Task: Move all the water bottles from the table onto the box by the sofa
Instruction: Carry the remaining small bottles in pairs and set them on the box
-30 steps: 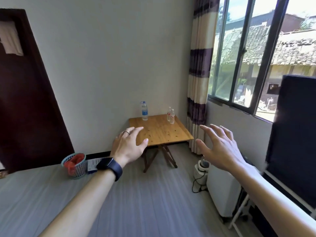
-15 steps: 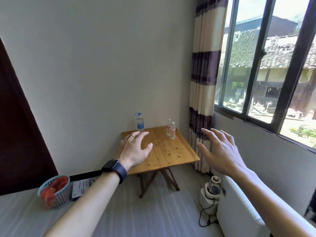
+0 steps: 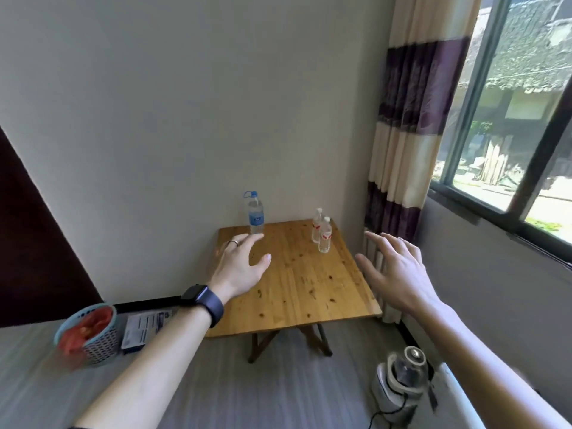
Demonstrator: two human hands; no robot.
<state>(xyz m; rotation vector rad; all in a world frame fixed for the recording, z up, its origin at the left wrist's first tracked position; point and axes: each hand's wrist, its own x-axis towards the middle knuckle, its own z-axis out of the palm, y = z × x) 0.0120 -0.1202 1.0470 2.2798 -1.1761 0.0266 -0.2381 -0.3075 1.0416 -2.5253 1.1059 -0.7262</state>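
Observation:
A small wooden folding table (image 3: pixel 306 283) stands in the room's corner. A tall water bottle with a blue label and blue cap (image 3: pixel 255 213) stands at its back left. Two small clear bottles with red labels (image 3: pixel 322 230) stand close together at the back right. My left hand (image 3: pixel 240 267), with a ring and a dark watch on the wrist, reaches out with fingers spread, its fingertips just short of the tall bottle. My right hand (image 3: pixel 394 269) is stretched out with fingers spread past the table's right edge. Neither hand holds anything. The box and the sofa are out of view.
A blue mesh basket with red contents (image 3: pixel 88 332) and a printed card (image 3: pixel 145 328) lie on the floor at the left. A small appliance with a cable (image 3: pixel 402 382) sits on the floor at the right, beside a white unit. Striped curtain (image 3: pixel 408 134) and window at right.
The view has moved closer to the table, which now looks larger. Both hands stay stretched out and spread, nearer the bottles. The dark screen at right has left the view.

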